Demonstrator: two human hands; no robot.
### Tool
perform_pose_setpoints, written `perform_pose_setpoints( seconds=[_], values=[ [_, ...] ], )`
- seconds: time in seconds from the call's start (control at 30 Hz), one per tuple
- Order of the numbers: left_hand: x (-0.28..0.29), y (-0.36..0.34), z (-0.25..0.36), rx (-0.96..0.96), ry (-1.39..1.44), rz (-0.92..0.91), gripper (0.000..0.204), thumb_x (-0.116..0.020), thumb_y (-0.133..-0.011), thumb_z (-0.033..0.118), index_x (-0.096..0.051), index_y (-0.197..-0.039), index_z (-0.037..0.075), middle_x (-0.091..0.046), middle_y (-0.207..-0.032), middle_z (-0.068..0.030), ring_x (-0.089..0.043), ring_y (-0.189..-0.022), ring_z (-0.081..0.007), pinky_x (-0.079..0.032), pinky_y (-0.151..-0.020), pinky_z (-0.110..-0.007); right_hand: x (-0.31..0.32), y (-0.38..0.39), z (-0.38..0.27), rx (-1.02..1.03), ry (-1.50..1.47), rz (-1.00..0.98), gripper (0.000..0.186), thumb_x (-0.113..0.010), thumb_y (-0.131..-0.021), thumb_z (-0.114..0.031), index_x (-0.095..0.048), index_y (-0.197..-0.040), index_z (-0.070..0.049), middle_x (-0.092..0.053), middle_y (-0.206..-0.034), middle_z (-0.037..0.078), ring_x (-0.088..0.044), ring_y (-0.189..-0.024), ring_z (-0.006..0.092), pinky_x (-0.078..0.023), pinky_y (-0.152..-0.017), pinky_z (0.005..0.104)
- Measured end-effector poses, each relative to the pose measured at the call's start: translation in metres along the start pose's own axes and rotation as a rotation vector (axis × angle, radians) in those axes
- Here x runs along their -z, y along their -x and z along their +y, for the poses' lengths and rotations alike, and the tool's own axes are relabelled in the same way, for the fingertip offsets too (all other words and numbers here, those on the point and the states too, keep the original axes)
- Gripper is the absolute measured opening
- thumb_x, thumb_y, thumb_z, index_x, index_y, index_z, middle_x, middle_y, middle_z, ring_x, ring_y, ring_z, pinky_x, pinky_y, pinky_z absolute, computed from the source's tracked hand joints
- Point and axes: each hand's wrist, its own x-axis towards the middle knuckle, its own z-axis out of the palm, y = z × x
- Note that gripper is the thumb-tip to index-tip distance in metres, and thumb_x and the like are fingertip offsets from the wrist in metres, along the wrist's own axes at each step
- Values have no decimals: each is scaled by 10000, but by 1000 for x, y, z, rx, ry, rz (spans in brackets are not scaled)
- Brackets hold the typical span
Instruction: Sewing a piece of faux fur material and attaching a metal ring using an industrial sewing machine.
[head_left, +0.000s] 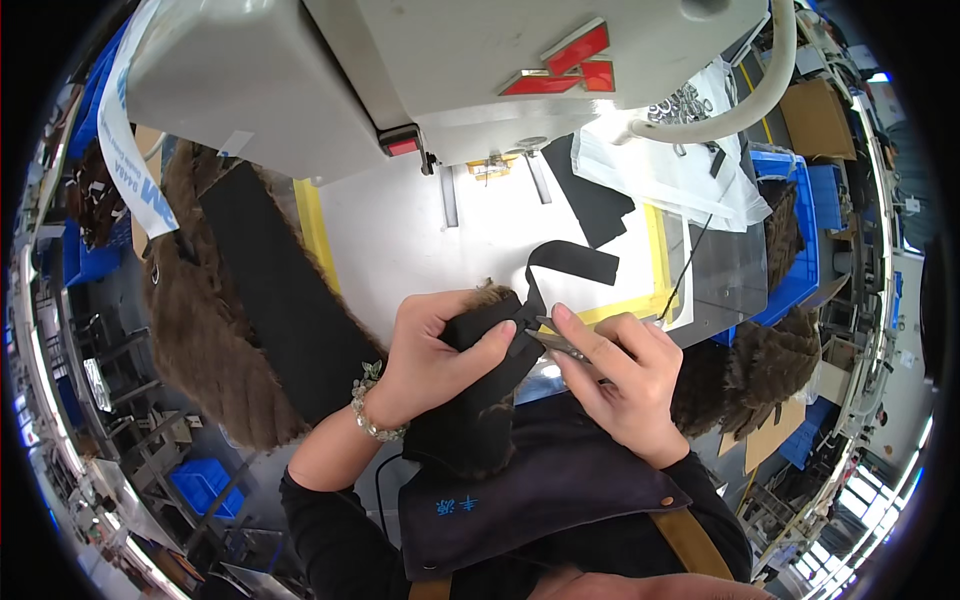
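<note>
My left hand (430,350) grips a black fabric piece with brown fur edging (465,435), thumb pressed on top near its end. From that end a black strap (578,260) curls up and to the right over the white work surface. In my right hand (632,385) is a pair of metal thread snips (562,345). Their two points are parted and touch the fabric just beside my left thumb. Fingers cover the handles of the snips. The lower part of the fabric piece hangs down over my dark apron (530,490).
A large grey-white sewing machine (440,70) overhangs the work surface (390,240), which has yellow tape edges. Fur pieces with a black band (270,280) lie left. At right are a black fabric scrap (590,190), a plastic bag of metal rings (690,110) and a blue crate (800,255).
</note>
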Motion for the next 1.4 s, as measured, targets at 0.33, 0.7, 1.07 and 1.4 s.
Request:
perform_pose_setpoints(
  seconds=[0.33,0.7,1.07,1.4],
  values=[
    [2,-1,2,47,46,-13,194,-681,-830,51,-663,-982,-67,-650,-764,12,-551,-715,-15,-488,-617,-198,-10,3,7,41,6,87,480,-801,-643,-116,-713,-1115,-126,-462,-662,-20,-412,-493,120,-285,-446,266],
    [3,-2,0,114,137,-38,175,-674,-850,72,-664,-955,-68,-639,-744,21,-551,-692,-13,-480,-588,-188,-14,3,12,190,106,175,477,-808,-622,-127,-727,-1093,-134,-463,-675,-35,-422,-511,97,-247,-454,256],
    [-1,-2,0,145,220,-65,154,-657,-876,84,-661,-921,-63,-657,-742,5,-569,-671,-17,-479,-570,-189,-20,3,17,219,126,217,469,-797,-613,-98,-734,-1077,-128,-468,-681,-34,-431,-515,99,-256,-461,261],
    [0,-2,1,129,190,-79,168,-658,-877,84,-658,-947,-69,-655,-753,2,-569,-670,-21,-481,-575,-190,-2,1,13,54,81,141,476,-807,-584,-69,-733,-1053,-109,-520,-662,14,-481,-545,173,-363,-504,289]
  ],
)
